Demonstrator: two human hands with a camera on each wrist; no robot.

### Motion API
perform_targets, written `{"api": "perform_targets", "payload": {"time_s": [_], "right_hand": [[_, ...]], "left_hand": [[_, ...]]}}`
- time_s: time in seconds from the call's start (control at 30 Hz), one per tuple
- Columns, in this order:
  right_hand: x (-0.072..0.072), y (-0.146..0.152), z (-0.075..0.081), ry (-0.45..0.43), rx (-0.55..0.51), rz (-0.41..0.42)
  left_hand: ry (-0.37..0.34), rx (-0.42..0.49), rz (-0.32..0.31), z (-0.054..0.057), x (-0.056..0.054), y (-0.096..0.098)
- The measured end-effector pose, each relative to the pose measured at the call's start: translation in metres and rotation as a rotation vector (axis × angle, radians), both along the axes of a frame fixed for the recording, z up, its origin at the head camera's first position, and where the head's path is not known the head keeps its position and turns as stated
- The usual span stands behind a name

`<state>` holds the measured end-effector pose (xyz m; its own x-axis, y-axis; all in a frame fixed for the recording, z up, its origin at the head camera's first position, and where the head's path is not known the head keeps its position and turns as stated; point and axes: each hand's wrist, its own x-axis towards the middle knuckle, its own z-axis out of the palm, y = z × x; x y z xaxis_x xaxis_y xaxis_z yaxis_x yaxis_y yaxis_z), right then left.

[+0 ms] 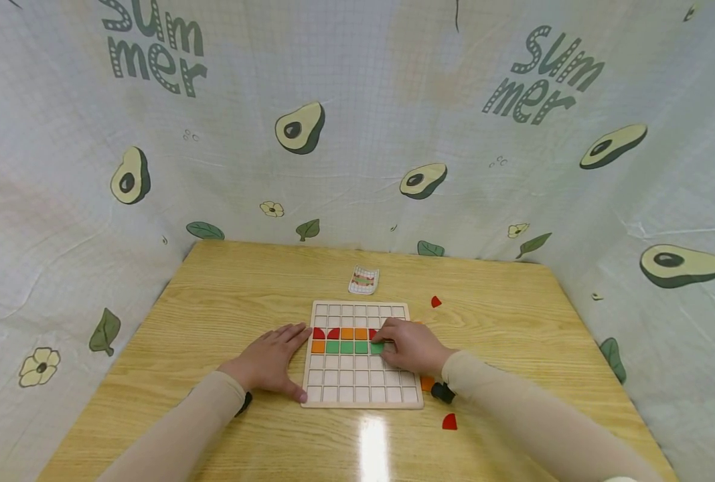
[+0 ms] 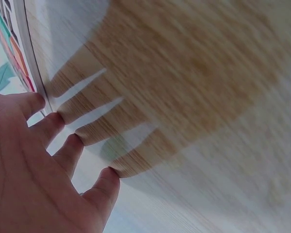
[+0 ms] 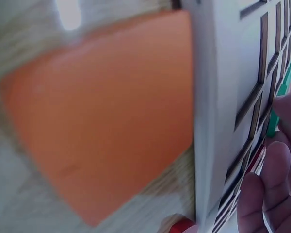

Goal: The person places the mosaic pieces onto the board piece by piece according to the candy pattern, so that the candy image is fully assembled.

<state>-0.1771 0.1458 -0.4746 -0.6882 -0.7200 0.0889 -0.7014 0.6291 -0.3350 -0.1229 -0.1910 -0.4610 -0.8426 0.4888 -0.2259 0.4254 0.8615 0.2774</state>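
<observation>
Green, likely light and stiff, the square tile (image 1: 376,349) your right hand (image 1: 414,346) pinches should suit an edge hold, your left hand (image 1: 273,359) spread.

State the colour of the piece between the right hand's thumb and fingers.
Green; the piece shows best in the head view.

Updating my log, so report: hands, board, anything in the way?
Left hand touches board at left edge. Right hand pinches green tile. Board partly filled; right hand hides part of it.
</observation>
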Motion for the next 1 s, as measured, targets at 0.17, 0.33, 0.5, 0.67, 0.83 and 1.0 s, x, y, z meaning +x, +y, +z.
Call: {"api": "perform_targets", "payload": {"time_s": [0.17,0.33,0.5,0.67,0.83,1.0], "right_hand": [[0.001,-0.002,-0.001,0.026,-0.02,0.01],[0.001,-0.002,0.0,0.03,-0.02,0.006],[0.003,-0.003,0.0,0.028,-0.014,-0.011],[0.004,-0.002,0.002,0.003,-0.007,-0.023],[0.0,0.009,0.011,-0.038,-0.021,-0.072],[-0.006,0.042,0.025,-0.032,-0.048,-0.166]], "left_hand": [[0.006,0.014,-0.012,0.001,0.001,-0.001],[0.002,0.019,-0.012,0.001,0.001,-0.001],[-0.009,-0.001,0.005,0.0,0.001,0.0],[-0.012,-0.008,0.01,0.0,0.001,0.001],[-0.01,-0.005,0.01,0.0,0.0,0.001],[-0.013,0.005,0.004,0.001,0.001,0.001]]}}
